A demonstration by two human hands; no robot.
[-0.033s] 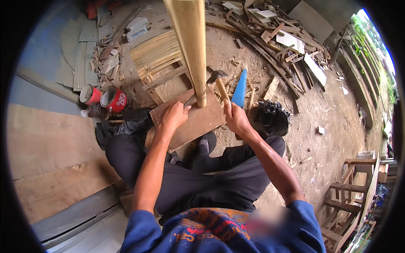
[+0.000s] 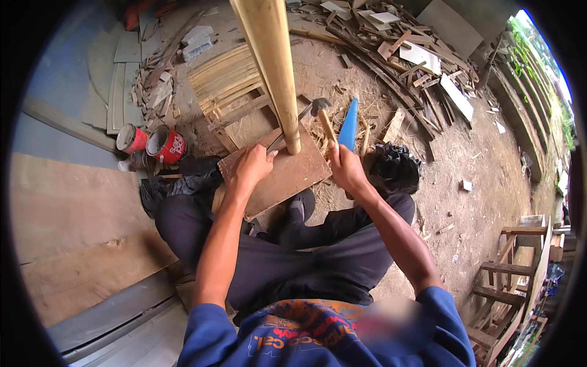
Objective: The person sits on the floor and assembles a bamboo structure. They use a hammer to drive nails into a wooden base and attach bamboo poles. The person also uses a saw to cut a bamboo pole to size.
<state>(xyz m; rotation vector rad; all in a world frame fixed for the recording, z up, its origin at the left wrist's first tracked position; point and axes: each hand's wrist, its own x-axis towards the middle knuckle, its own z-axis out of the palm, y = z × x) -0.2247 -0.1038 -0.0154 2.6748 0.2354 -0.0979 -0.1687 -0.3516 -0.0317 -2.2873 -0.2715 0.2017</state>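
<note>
A thick pale bamboo pole (image 2: 281, 79) stands tilted, its lower end on a brown wooden block (image 2: 269, 188) before my crossed legs. My right hand (image 2: 348, 169) is wrapped round the wooden handle of a hammer (image 2: 327, 122), whose dark head is just right of the pole. My left hand (image 2: 253, 166) is closed over the block's left part, gripping a narrow dark metal tool (image 2: 276, 143) that slants up behind the pole. What kind of tool it is cannot be made out. A blue tapered blade (image 2: 349, 125) lies beyond my right hand.
Slatted bamboo strips (image 2: 223, 76) lie past the block. Two red paint cans (image 2: 165, 142) stand at the left, near a black plastic bag (image 2: 205, 177). Another black bag (image 2: 396, 164) sits by my right knee. Scrap wood (image 2: 422, 67) is piled far right, and a wooden ladder-like frame (image 2: 504, 269) stands near right.
The pole has shifted slightly left, its upper part most. My right hand and the hammer have moved a little to the right. My left hand stays almost in place.
</note>
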